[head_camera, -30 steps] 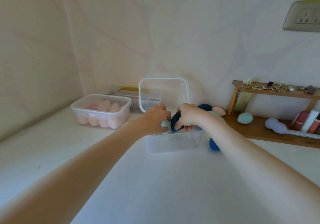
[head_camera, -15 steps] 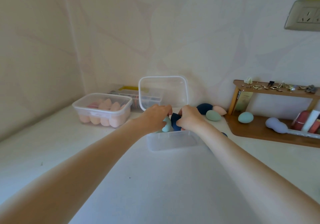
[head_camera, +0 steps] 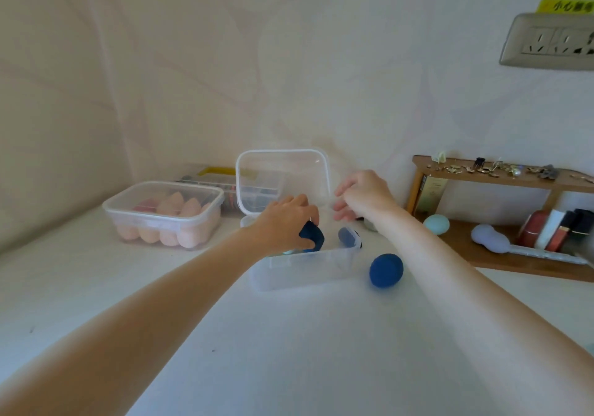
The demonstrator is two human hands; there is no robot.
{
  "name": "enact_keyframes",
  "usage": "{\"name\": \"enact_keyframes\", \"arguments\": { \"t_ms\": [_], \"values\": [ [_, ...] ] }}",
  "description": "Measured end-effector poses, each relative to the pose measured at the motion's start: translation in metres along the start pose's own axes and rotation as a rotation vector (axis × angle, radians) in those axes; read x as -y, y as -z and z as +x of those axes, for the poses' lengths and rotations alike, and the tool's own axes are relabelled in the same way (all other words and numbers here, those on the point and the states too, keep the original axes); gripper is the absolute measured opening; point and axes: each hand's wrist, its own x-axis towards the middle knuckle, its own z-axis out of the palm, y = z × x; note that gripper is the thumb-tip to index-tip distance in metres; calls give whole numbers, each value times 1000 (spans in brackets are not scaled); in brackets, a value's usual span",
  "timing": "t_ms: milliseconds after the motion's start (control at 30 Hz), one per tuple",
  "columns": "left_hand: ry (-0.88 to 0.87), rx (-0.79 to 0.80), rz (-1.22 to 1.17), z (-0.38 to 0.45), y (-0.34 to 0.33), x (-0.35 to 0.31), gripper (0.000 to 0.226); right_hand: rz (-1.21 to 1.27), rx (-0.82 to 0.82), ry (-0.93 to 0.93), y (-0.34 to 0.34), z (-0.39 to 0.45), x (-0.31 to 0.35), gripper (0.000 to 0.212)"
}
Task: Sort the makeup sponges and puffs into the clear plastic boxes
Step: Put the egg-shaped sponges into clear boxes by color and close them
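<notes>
Sponges first: a dark blue sponge (head_camera: 312, 235) is gripped in the left hand (head_camera: 283, 222), fingers curled round it, right over the open clear box (head_camera: 302, 269) in the middle of the white table (head_camera: 289, 351). Something pale teal peeks out under that hand inside the box, can't tell exactly what. Another dark blue piece (head_camera: 348, 237) sits at the box's far right corner, seen through the plastic. A round blue sponge (head_camera: 385, 270) lies on the table just right of the box, not touching it.

Right hand (head_camera: 363, 195) is up above the box's back edge near the propped-up lid (head_camera: 283, 179), fingers loosely spread and holding nothing, a bit blurry.

Over on the left there's a second clear box (head_camera: 164, 214) full of pink sponges (head_camera: 180, 209). On the right, a wooden shelf (head_camera: 501, 179) against the wall has a light teal sponge (head_camera: 435, 223) and a pale lilac puff (head_camera: 490, 237) on its bottom level, plus some small bottles (head_camera: 553, 229). Wall socket (head_camera: 549, 41) up top right.
</notes>
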Motion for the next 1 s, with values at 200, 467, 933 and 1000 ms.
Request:
{"name": "enact_keyframes", "arguments": {
  "t_ms": [200, 467, 933, 1000],
  "values": [
    [-3, -10, 4, -1, -4, 0, 43, -496, 193, -72, 6, 24, -42, 26],
    [-2, -20, 27, -1, -6, 1, 44, -600, 165, -14, -2, 31, -53, 37],
    [-20, -6, 9, 1, -7, -1, 40, -780, 65, 7, -2, 71, -68, 32],
    [-26, -9, 9, 2, -8, 0, 41, -863, 122, -27, -8, 80, -76, 33]
  ]
}}
